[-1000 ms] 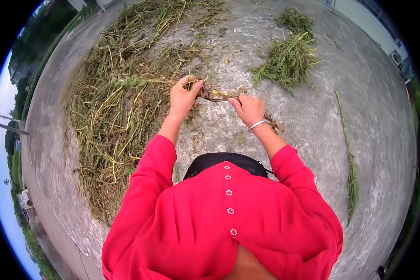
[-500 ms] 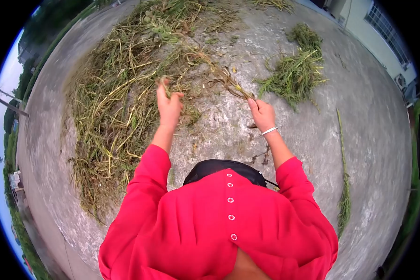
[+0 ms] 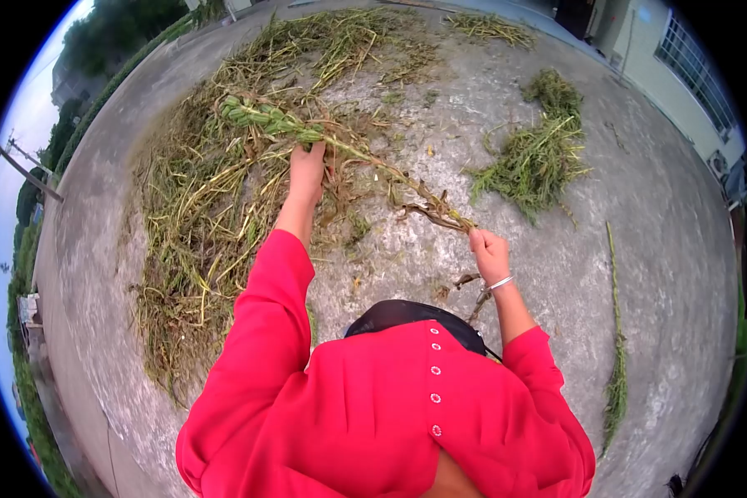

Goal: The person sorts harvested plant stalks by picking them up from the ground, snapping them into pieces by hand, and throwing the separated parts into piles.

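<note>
A long plant stalk (image 3: 390, 172) stretches between my hands, slanting from upper left to lower right. Its far end carries a dense cluster of green pods, and brown withered leaves hang from the thinner part near my right hand. My left hand (image 3: 308, 173) is closed on the stalk just below the pods; some of its fingers are hidden. At the thin end, my right hand (image 3: 490, 256) grips the stalk, thumb on top. Beneath the podded end lies a wide heap of cut stalks (image 3: 199, 224), yellow and green.
A smaller green plant pile (image 3: 531, 162) lies on the concrete ground (image 3: 548, 274) to the right. One single stalk (image 3: 616, 357) rests farther right. A dark stool-like object (image 3: 402, 314) is at my waist. A building (image 3: 681, 70) stands at upper right.
My left hand has come onto the stalk below its podded end, from beside the stalk. My right hand, still holding the thin end, appears lower and slightly farther right.
</note>
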Action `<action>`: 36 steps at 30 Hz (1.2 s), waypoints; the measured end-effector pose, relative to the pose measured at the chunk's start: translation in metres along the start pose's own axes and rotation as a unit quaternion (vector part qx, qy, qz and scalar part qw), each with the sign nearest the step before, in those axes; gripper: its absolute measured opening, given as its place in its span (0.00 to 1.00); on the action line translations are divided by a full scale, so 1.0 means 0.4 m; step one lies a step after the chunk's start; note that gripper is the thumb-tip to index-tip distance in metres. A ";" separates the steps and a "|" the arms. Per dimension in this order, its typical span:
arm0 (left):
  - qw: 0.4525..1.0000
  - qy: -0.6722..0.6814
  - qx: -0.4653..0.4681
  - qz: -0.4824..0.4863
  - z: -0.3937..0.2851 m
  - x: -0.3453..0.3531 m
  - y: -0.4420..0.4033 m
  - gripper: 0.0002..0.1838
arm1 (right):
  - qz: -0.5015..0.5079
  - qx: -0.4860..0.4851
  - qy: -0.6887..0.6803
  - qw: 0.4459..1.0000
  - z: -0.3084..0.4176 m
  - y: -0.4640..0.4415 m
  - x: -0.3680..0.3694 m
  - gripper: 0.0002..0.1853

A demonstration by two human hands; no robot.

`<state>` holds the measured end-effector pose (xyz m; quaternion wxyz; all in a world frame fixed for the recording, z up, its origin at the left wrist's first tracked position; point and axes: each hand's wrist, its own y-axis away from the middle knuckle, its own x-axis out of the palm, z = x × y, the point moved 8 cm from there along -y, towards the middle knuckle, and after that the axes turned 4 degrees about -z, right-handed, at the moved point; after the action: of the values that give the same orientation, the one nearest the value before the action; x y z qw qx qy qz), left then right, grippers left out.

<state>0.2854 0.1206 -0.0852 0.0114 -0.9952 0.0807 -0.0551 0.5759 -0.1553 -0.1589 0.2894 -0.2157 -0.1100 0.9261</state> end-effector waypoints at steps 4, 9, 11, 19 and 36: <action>0.987 -0.159 0.009 -0.027 0.053 -0.062 0.086 0.16 | -0.023 -0.001 0.165 0.986 0.023 -0.003 -0.038 0.23; 0.868 -0.479 0.120 0.051 -0.040 -0.127 0.199 0.20 | 0.010 -0.024 0.301 0.953 -0.031 -0.013 -0.028 0.22; 0.831 -0.547 0.092 0.033 -0.076 -0.171 0.224 0.24 | 0.005 -0.046 0.319 0.947 -0.027 -0.012 -0.004 0.23; 0.655 -0.717 0.084 -0.222 -0.200 -0.609 0.298 0.24 | 0.005 -0.023 0.231 0.973 -0.088 -0.048 0.022 0.25; 0.626 -0.610 -0.433 -0.218 0.427 -1.258 1.035 0.34 | 0.061 0.131 -0.006 0.990 -0.240 -0.007 -0.109 0.23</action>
<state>-0.2553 -0.2042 -0.3223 -0.3870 -0.6790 -0.1500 0.6055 0.6540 -0.1708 -0.2280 0.2574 -0.1772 0.0237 0.9496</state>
